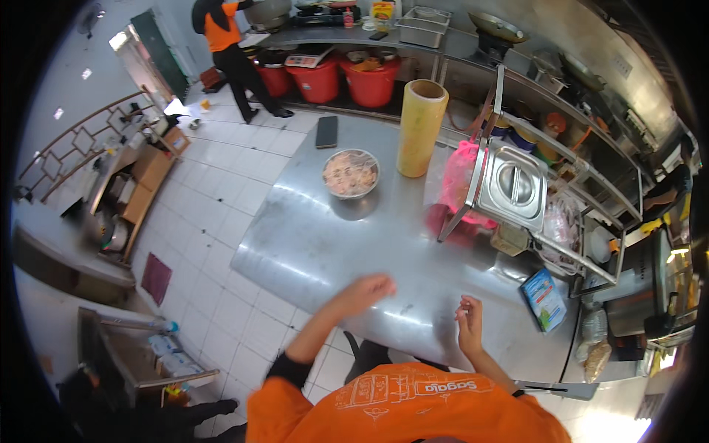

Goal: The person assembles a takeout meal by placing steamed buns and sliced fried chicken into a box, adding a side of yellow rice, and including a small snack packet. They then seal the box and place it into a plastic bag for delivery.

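Left hand point(367, 289) blurred over near edge of steel table point(310, 244), grip unreadable. Right hand point(468, 319) raised, fingers loosely curled, empty. Wrapped bowl point(350, 173) far centre, well apart from both.

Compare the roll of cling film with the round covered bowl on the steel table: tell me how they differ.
The roll of cling film stands upright, tall and narrow; the covered bowl sits low and wide. The roll is yellowish with a hollow open top; the bowl is sealed under clear film, with brownish food showing through. The roll stands further right, nearer the lidded steel pan. Both rest on the steel table, far from either hand.
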`<state>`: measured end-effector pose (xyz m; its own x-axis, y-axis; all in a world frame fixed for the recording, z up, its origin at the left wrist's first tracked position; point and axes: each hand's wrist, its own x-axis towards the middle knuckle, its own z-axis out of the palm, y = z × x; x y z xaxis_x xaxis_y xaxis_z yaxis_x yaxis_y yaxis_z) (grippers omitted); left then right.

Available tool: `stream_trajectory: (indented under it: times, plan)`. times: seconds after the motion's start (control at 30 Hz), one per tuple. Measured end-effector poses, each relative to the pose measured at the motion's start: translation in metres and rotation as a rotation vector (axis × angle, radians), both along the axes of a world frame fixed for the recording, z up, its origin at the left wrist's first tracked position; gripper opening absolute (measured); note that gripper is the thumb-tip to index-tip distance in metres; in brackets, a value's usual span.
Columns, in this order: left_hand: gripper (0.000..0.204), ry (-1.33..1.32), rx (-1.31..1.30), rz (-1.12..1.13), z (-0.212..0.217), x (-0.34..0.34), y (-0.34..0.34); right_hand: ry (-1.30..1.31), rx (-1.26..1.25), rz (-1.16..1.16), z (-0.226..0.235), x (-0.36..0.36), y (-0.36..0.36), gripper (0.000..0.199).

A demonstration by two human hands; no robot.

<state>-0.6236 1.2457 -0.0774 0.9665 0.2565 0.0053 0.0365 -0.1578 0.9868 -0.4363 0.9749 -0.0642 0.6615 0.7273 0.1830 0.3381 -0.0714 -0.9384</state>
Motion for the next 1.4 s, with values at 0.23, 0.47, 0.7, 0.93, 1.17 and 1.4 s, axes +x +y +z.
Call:
stream_trajectory:
  times: [0.23, 0.47, 0.7, 0.93, 1.17, 1.4]
  plan:
    - [0.022, -0.191, 0.639, -0.033, 0.045, 0.278, 0.122, -0.143, -0.254, -0.466, -0.041, -0.015, -0.055, 0.039]
    - [0.019, 0.034, 1.086, -0.325, 0.009, 0.347, 0.108, -0.117, -0.204, -0.711, -0.059, -0.047, -0.072, 0.037]
    - [0.027, 0.085, 1.18, -0.327, 0.02, 0.354, 0.084, -0.306, -0.432, -0.645, -0.075, -0.051, -0.058, 0.035]
    - [0.024, -0.078, 1.107, -0.286, 0.01, 0.355, 0.079, -0.304, -0.444, -0.573, -0.067, -0.05, -0.059, 0.034]
    - [0.011, -0.332, 0.477, 0.136, 0.004, 0.322, 0.083, -0.313, -0.399, -0.568, -0.067, -0.049, -0.058, 0.031]
    - [0.012, -0.472, 1.075, 0.084, 0.027, 0.306, 0.08, -0.311, -0.335, -0.566, -0.068, -0.051, -0.061, 0.031]
